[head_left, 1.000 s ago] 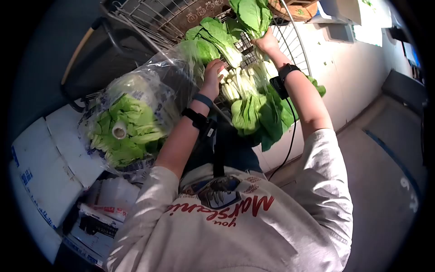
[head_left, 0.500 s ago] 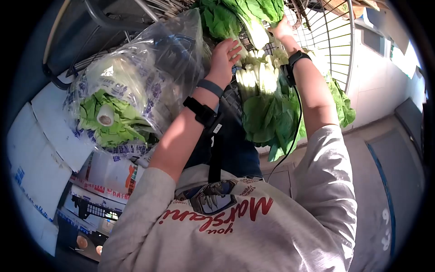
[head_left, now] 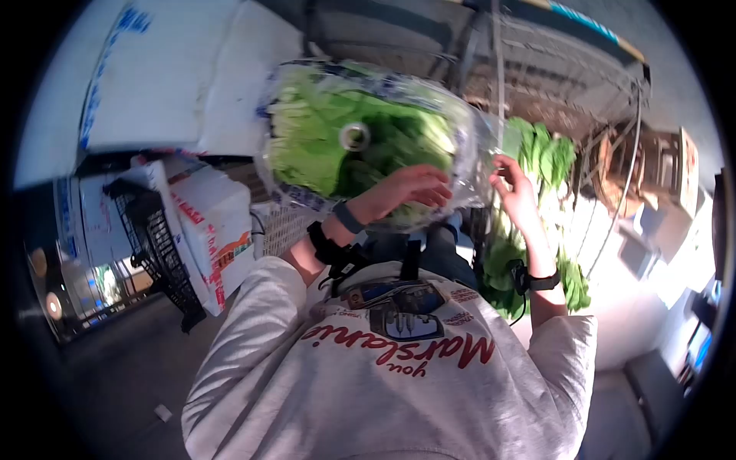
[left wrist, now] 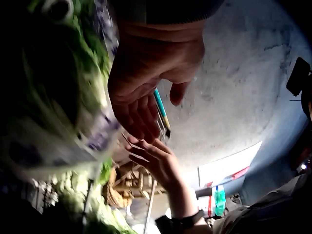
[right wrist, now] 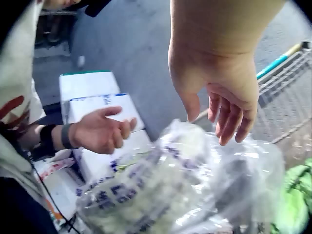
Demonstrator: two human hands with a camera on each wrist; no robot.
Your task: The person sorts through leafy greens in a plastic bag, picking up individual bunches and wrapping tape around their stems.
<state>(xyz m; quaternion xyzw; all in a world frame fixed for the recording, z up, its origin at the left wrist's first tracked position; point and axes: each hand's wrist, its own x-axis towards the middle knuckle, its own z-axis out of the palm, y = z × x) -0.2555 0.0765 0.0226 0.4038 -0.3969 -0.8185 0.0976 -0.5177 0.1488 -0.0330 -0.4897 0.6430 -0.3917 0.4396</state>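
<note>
A clear plastic bag with blue print (right wrist: 141,195) holds leafy greens (head_left: 307,146) around a pale tube (head_left: 355,137). Over the bag's lower right part is my left hand (head_left: 406,190), fingers loosely bent and nothing in them; whether it touches the plastic I cannot tell. My right hand (head_left: 516,193) hovers by the bag's open right end, its fingers relaxed and empty, also seen in the right wrist view (right wrist: 219,92). Beneath and beside the right hand, bunches of leafy greens (head_left: 548,157) lie in a wire cart (head_left: 613,207).
White boxes (head_left: 169,84) stand at the upper left. Below them are a black crate (head_left: 153,245) and a printed white carton (head_left: 211,222). A wooden stool (head_left: 665,165) is at the right, beyond the cart.
The view has turned toward the bag. My right hand has let go of the greens and come back to the bag's end; my left hand has moved from beside the bunches to over the bag.
</note>
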